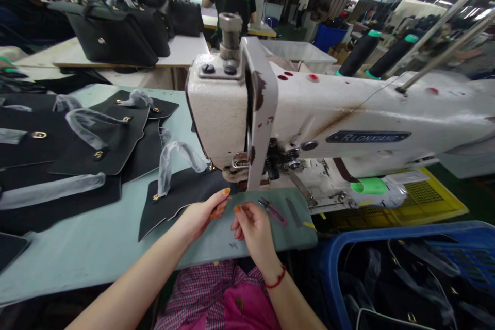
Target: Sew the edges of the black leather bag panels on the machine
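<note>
My left hand [204, 212] is closed, thumb pressed toward curled fingers, beside the sewing machine's needle area [247, 178]. Under its wrist edge lies a black bag panel [181, 188] with a plastic-wrapped handle [167, 165] and gold fittings, its far end at the machine's foot. A short gap to the right, my right hand [252, 229] is pinched, wearing a red cord bracelet [276, 277]. Anything between the fingertips of either hand is too small to make out. Pink-handled thread snips [274, 211] rest just right of my right hand, near a grey blade-shaped piece [294, 212].
More black panels with wrapped handles [104, 139] cover the table's left side. A blue basket [336, 258] of black pieces stands at lower right. Finished-looking black bags [112, 36] sit on a table behind. Black thread cones [358, 54] rise behind the machine arm. People work farther back.
</note>
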### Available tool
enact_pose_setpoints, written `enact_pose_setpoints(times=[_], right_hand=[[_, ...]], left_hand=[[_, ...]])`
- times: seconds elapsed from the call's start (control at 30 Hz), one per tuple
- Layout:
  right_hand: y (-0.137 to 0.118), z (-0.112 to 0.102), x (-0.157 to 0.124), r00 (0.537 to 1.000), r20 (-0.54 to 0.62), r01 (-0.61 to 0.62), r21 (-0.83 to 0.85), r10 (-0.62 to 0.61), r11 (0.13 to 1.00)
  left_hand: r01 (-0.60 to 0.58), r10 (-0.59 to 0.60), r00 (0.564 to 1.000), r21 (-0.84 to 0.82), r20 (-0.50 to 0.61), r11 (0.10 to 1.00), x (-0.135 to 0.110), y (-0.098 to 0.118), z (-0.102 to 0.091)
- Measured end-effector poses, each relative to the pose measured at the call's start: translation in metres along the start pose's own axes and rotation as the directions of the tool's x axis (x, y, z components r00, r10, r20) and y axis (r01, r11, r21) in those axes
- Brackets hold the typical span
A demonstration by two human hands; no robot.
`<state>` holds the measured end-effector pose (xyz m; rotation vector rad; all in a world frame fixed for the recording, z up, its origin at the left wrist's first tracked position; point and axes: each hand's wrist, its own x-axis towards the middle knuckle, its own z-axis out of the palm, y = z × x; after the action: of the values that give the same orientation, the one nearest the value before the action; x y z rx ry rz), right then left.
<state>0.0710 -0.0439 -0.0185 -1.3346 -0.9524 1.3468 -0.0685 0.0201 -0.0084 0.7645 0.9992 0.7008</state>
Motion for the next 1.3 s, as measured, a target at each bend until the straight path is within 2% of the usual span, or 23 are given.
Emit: enact_pose_setpoints(times=[0.2, 0.37, 0.53, 0.83, 1.03, 1.17, 1.23, 1.3], right_hand=[[0.033, 0.003, -0.005, 0.996, 0.012, -0.091, 0.027, 0.09, 0.996], [0.05, 0.006, -0.005, 0.988, 0.021, -0.156, 0.001, 0.156, 0.988], [0.055, 0.004, -0.006, 0.986, 0.034, -0.161, -0.034, 0.162, 0.986], [0.056, 0.003, -0.006, 0.986, 0.055, -0.153, -0.065, 0.156, 0.986], [0.056, 0.002, -0.005, 0.985, 0.067, -0.157, -0.06, 0.161, 0.986], [0.058, 0.002, -0.004, 0.985, 0.074, -0.151, -0.059, 0.155, 0.987], [0.06, 0.001, -0.004, 0.985, 0.081, -0.149, -0.052, 0.153, 0.987], [0.061, 0.001, -0.004, 0.985, 0.078, -0.15, -0.037, 0.152, 0.988]], left_hand=[[-0.03, 0.03, 0.997, 0.004, 0.07, 1.0, 0.006, 0.002, -0.002], [-0.056, 0.058, 0.997, -0.052, 0.047, 0.997, 0.013, 0.005, -0.004], [-0.098, 0.097, 0.995, -0.071, -0.017, 0.993, 0.018, 0.008, -0.004], [-0.157, 0.153, 0.987, -0.101, -0.05, 0.982, 0.022, 0.011, -0.004], [-0.234, 0.208, 0.966, -0.168, -0.155, 0.958, 0.021, 0.003, 0.006], [-0.28, 0.22, 0.942, -0.234, -0.252, 0.931, 0.017, -0.003, 0.022], [-0.297, 0.192, 0.911, -0.257, -0.366, 0.92, 0.015, -0.007, 0.035], [-0.315, 0.149, 0.854, -0.266, -0.499, 0.911, 0.013, -0.011, 0.049]])
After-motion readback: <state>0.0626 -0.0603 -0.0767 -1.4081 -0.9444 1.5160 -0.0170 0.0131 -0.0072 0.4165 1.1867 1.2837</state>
